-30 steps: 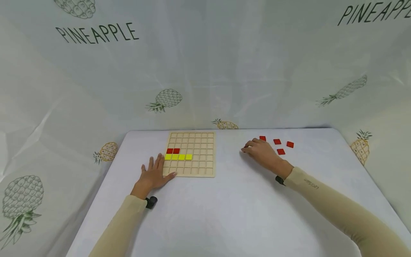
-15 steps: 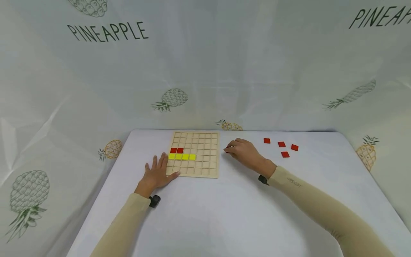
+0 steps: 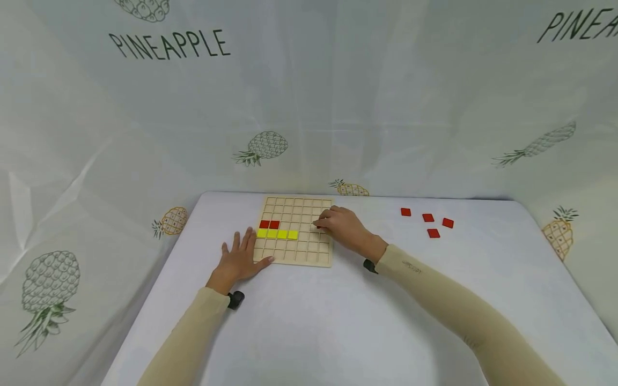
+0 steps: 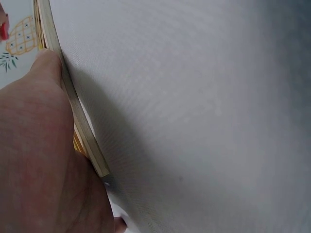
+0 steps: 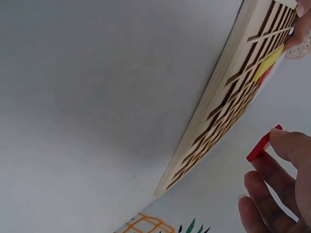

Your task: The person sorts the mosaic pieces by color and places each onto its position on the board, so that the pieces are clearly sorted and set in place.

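A square wooden grid board (image 3: 309, 254) lies on the white table. Several yellow tiles (image 3: 282, 234) form a row from its left edge, with two red tiles (image 3: 269, 224) in the row behind them. My left hand (image 3: 240, 261) rests with spread, straight fingers at the board's lower left corner; its thumb lies along the front edge. Over the right part of the board is my right hand (image 3: 345, 228). Between thumb and index finger it pinches a red square tile (image 5: 265, 143), which shows above the board in the right wrist view.
Several loose red tiles (image 3: 428, 217) lie scattered at the back right of the table (image 3: 309, 321). A white curtain (image 3: 309, 107) with pineapple prints hangs right behind the table's back edge.
My right hand has moved left with the red tile, from beside the loose tiles to over the board. My left hand keeps its place at the board's corner. The head view has shifted slightly.
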### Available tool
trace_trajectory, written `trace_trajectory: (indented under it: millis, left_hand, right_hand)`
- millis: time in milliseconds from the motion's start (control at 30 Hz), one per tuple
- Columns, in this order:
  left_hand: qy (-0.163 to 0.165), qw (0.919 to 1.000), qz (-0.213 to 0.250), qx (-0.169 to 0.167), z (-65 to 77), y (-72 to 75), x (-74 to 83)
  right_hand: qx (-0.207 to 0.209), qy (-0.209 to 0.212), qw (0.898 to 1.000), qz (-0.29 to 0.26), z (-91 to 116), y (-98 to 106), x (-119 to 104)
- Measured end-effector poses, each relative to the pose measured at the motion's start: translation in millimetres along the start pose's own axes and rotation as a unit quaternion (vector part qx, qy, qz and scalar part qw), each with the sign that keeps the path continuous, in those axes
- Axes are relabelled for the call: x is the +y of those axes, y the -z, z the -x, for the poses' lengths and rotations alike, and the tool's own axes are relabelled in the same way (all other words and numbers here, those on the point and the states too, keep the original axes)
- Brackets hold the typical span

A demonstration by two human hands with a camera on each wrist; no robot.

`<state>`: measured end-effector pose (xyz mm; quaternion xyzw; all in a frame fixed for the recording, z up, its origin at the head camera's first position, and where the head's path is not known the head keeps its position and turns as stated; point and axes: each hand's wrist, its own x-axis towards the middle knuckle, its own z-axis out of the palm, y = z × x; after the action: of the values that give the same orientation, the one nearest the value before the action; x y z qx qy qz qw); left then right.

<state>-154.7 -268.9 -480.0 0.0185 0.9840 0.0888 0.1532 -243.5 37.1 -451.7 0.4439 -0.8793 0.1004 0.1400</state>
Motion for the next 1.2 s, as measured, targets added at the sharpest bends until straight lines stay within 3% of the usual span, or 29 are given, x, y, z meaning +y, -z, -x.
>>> trace_trajectory:
  millis: [233, 567, 833, 1200]
  left_hand:
    - [0.004, 0.9999, -0.011, -0.007, 1.0, 2.1, 1.6]
    - [0.008, 0.9999, -0.013, -0.007, 0.0, 2.9, 2.9]
    - [0.007, 0.9998, -0.019, -0.004, -3.1, -0.6, 0.8]
    - [0.009, 0.9997, -0.020, -0.006, -1.9, 0.9, 1.5]
  right_hand:
    - [-0.014, -0.001, 1.000, -0.017, -25.9, -9.2, -16.5]
    - [-0.055, -0.049, 0.996, -0.060, -60.4, -20.3, -35.9]
    - [-0.071, -0.064, 0.993, -0.075, -78.3, -31.1, -42.5]
    - [-0.105, -0.072, 0.990, -0.056, -93.4, -47.1, -47.6]
